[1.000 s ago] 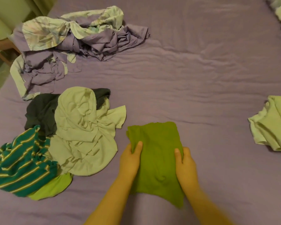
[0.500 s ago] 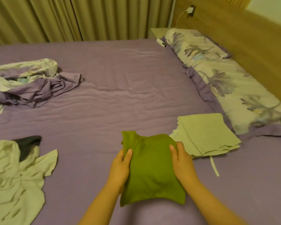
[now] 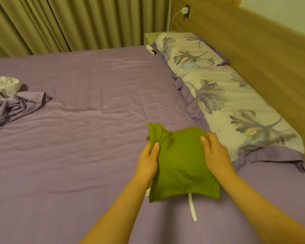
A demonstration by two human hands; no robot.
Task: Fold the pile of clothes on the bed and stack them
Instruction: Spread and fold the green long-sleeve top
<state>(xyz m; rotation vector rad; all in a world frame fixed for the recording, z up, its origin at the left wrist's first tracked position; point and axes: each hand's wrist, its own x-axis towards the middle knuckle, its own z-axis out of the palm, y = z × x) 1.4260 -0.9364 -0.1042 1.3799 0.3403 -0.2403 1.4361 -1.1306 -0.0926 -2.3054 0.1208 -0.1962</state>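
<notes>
green garment (image 3: 181, 162) | underside hidden | left hand (image 3: 147, 163), right hand (image 3: 217, 155) grip sides

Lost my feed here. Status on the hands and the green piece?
Left hand and right hand grip the folded green garment by its sides. White strap pokes out beneath. Pillow beside, not blocking.

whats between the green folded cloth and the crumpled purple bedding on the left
In the head view, only bare, wrinkled purple bed sheet lies between the green folded cloth and the crumpled purple bedding.
</notes>
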